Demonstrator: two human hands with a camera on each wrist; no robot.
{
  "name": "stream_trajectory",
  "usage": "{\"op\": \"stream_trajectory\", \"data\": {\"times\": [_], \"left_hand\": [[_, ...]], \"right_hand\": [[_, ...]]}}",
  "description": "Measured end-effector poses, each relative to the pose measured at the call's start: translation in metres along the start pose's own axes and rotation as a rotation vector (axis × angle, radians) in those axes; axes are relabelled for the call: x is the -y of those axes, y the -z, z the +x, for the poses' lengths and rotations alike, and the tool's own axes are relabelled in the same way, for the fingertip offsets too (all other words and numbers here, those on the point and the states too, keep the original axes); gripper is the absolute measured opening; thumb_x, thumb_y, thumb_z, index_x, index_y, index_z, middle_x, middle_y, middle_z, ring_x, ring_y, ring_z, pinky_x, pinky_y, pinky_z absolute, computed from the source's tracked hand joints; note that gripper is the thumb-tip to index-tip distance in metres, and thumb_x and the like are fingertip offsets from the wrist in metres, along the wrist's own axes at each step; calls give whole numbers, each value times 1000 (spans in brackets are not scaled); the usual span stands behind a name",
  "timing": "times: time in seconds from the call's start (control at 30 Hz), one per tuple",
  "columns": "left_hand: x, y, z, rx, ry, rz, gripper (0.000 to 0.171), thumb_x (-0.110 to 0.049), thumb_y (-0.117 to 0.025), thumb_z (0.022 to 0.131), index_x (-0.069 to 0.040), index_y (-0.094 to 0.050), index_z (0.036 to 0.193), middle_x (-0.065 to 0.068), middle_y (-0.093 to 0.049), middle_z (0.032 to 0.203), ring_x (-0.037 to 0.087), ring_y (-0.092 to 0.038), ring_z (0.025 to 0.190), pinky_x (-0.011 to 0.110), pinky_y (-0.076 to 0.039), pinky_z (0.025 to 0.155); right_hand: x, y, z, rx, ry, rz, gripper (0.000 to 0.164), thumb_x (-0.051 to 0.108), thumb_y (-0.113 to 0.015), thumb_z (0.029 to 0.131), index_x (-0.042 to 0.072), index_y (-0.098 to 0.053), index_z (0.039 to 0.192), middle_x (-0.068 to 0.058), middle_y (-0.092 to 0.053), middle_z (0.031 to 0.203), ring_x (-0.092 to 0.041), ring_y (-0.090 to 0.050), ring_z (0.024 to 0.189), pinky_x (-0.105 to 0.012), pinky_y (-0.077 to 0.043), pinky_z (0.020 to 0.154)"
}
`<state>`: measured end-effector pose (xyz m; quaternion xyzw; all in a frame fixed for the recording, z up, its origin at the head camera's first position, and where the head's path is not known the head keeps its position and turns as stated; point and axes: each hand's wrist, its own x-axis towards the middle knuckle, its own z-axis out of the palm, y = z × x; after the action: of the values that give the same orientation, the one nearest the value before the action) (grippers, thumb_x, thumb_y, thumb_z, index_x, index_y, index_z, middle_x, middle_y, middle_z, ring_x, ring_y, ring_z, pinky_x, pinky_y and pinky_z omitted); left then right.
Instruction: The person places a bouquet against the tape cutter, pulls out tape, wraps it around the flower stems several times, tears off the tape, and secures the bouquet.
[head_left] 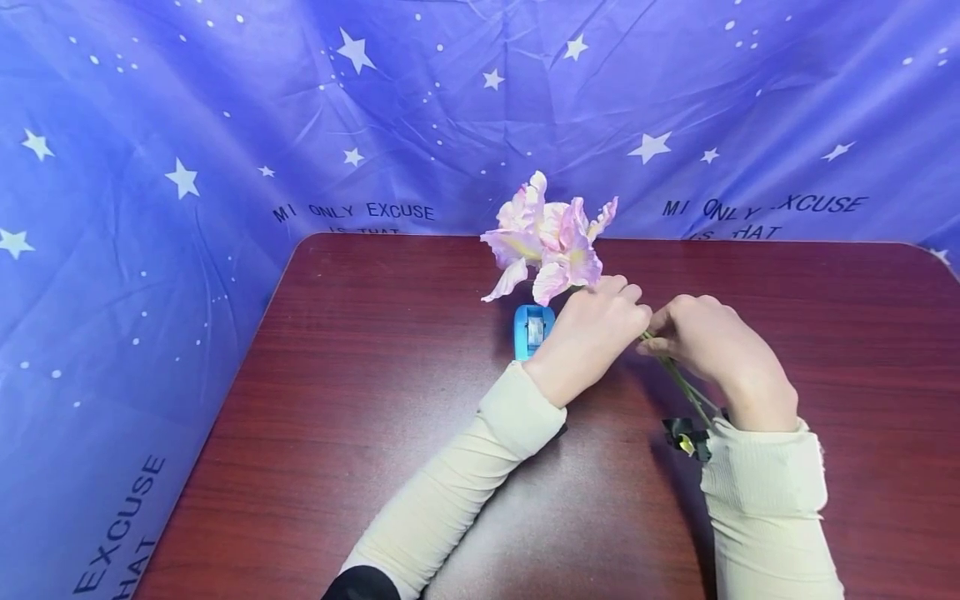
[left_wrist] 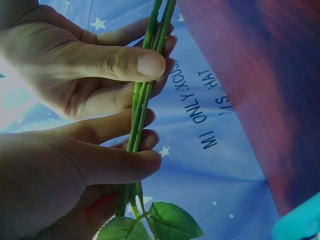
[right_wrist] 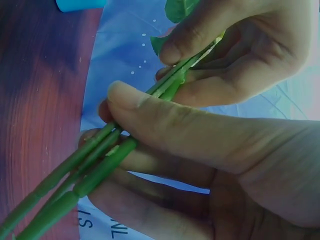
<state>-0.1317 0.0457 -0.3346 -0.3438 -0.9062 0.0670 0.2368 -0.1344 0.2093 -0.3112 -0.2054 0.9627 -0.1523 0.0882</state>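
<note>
Blue star-printed backdrop (head_left: 420, 108), hung behind a red-brown tabletop (head_left: 337, 358). Green stems (head_left: 686, 387), bundled: held above the tabletop, long axis slanted from the far edge towards the near right. Pink blossoms (head_left: 553, 240): borne at the far-edge end. Left hand (head_left: 594, 337): stems pinched between thumb and fingers, close below the blossoms; nearer hand to that end. Right hand (head_left: 720, 354): stems pinched likewise, just beside the left, nearer the right edge and the lower stem length. Light-blue object (head_left: 522, 340): placed beside the left hand, partly covered.
</note>
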Motion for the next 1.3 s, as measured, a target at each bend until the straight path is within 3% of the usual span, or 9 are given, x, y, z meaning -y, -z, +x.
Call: {"op": "stream_trajectory", "data": {"times": [0.2, 0.37, 0.73, 0.87, 1.03, 1.3], "left_hand": [[5, -1, -6, -37, -4, 14, 22, -15, -60, 96, -32, -74, 94, -10, -66, 92, 10, -59, 90, 19, -52, 68], [10, -1, -12, -54, -10, 33, 25, -13, -60, 95, -33, -74, 95, -10, -66, 92, 11, -59, 89, 21, -52, 71], [18, 3, -17, -27, -2, 26, 25, -13, -60, 95, -34, -73, 96, -11, -66, 92, 12, -61, 93, 22, -51, 70], [23, 5, -18, 6, -12, -40, 22, -13, -60, 94, -32, -72, 94, -11, -67, 92, 13, -63, 92, 25, -51, 73], [35, 8, -19, 96, 4, -164, 19, -15, -62, 93, -29, -73, 97, -11, -67, 92, 15, -64, 89, 29, -52, 78], [44, 11, -25, 142, -36, -206, 21, -13, -59, 95, -26, -71, 107, -11, -71, 97, 14, -64, 88, 28, -53, 78]], "right_hand": [[5, 0, -1, -1, -12, 16, 17, 18, -79, 82, 21, -69, 68, 5, -57, 62, -18, -53, 62, -38, -45, 62], [7, -1, -1, -5, -17, 44, 3, 19, -79, 82, 17, -78, 83, 0, -68, 74, -19, -60, 68, -45, -50, 68], [11, -3, -1, -25, -13, 58, 10, 19, -79, 83, 15, -80, 91, -4, -75, 84, -24, -69, 77, -51, -52, 75], [13, -3, -1, -35, -6, 70, 9, 19, -79, 83, 15, -81, 91, -3, -75, 84, -23, -69, 78, -50, -53, 76], [18, -4, 1, -56, -6, 89, 10, 19, -79, 83, 16, -81, 92, 0, -74, 81, -20, -66, 75, -48, -51, 74], [22, -3, 0, -66, -10, 76, 13, 19, -79, 83, 14, -81, 94, -3, -76, 84, -25, -70, 78, -51, -52, 73]]}}
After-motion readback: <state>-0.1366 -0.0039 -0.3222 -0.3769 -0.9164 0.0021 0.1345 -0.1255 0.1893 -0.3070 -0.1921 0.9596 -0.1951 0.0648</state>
